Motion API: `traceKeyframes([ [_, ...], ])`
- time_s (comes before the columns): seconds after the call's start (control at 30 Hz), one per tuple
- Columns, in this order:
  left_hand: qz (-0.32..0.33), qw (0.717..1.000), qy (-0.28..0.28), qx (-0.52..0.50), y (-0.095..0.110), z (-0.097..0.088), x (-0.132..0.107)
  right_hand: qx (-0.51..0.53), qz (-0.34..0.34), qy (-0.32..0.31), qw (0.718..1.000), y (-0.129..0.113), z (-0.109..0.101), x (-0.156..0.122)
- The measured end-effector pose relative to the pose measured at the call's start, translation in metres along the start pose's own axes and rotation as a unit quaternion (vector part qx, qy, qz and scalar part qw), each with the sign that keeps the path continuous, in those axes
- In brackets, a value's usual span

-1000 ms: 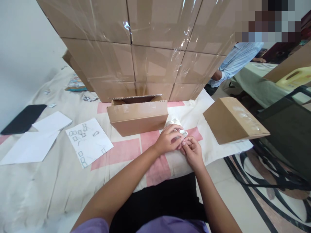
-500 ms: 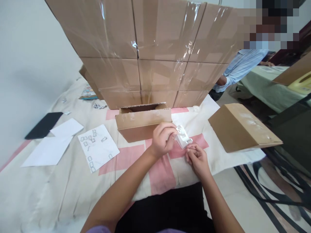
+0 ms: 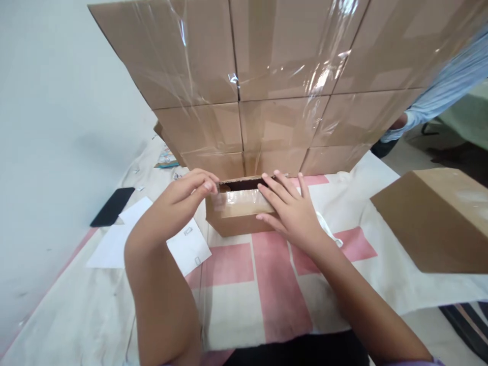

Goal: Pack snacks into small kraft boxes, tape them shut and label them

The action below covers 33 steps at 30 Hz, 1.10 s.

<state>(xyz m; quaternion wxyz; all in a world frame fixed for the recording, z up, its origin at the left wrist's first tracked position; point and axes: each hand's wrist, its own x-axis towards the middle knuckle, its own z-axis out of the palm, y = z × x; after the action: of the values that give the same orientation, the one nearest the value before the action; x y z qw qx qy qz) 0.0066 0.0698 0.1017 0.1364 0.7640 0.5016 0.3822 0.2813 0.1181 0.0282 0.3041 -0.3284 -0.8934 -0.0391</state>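
A small cardboard box (image 3: 244, 223) stands in front of me with its top slot partly open. Shiny clear tape (image 3: 246, 199) runs along its upper front edge. At the box's left end, my left hand (image 3: 186, 195) pinches the end of the tape between thumb and fingers. My right hand (image 3: 292, 211) lies over the box's right end, fingers spread and pressing on the top edge. A white plastic piece (image 3: 327, 229) rests on the cloth, partly hidden behind my right wrist.
A wall of taped cardboard boxes (image 3: 282, 122) rises just behind. Another carton (image 3: 434, 223) stands on the right. Leftward lie a black flat object (image 3: 112, 207), white sheets (image 3: 107, 249) and a paper with drawn shapes (image 3: 190, 249). A person's blue sleeve (image 3: 450, 86) shows at upper right.
Both hands have left the white plastic piece, which now lies on the cloth. They have moved left onto the small box, one at each end. The view has shifted.
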Motion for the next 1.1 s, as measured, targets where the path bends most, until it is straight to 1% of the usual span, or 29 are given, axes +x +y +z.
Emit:
traceKeyframes([
  [0.03, -0.011, 1.000, -0.020, -0.002, -0.002, 0.001, -0.001, -0.011, -0.002, 0.001, 1.000, -0.001, 0.005, -0.002],
  [0.1, -0.054, 0.997, -0.051, -0.011, -0.004, 0.003, 0.000, -0.028, 0.005, 0.005, 1.000, -0.003, 0.011, -0.007],
  [0.2, -0.146, 0.984, -0.099, -0.018, -0.008, 0.008, 0.005, -0.043, 0.018, 0.004, 0.999, -0.005, 0.012, -0.013],
  [0.27, -0.181, 0.976, -0.119, -0.020, -0.012, 0.012, 0.008, -0.047, 0.020, 0.003, 0.999, -0.005, 0.011, -0.013],
  [0.37, -0.187, 0.974, -0.125, -0.021, -0.019, 0.016, 0.009, -0.050, 0.017, 0.007, 0.999, -0.005, 0.010, -0.011],
  [0.5, -0.182, 0.978, -0.101, 0.023, -0.025, 0.018, 0.009, -0.044, 0.020, 0.004, 0.999, -0.004, 0.010, -0.013],
  [0.63, -0.176, 0.975, -0.115, 0.069, -0.028, 0.021, 0.007, -0.032, 0.015, 0.011, 0.999, -0.002, 0.012, -0.014],
  [0.7, -0.187, 0.972, -0.118, 0.082, -0.030, 0.022, 0.006, -0.027, 0.013, 0.012, 0.999, -0.001, 0.012, -0.014],
  [0.83, -0.197, 0.972, -0.081, 0.100, -0.035, 0.021, 0.003, -0.017, 0.016, 0.006, 1.000, 0.000, 0.012, -0.015],
  [0.9, -0.195, 0.974, -0.072, 0.092, -0.039, 0.021, 0.003, -0.013, 0.015, 0.007, 1.000, 0.001, 0.012, -0.016],
  [1.03, -0.224, 0.968, -0.116, 0.002, -0.052, 0.027, 0.006, -0.009, 0.015, 0.014, 1.000, 0.001, 0.012, -0.016],
  [1.1, -0.236, 0.965, -0.112, -0.034, -0.058, 0.033, 0.010, -0.006, 0.013, 0.016, 1.000, 0.000, 0.013, -0.017],
])
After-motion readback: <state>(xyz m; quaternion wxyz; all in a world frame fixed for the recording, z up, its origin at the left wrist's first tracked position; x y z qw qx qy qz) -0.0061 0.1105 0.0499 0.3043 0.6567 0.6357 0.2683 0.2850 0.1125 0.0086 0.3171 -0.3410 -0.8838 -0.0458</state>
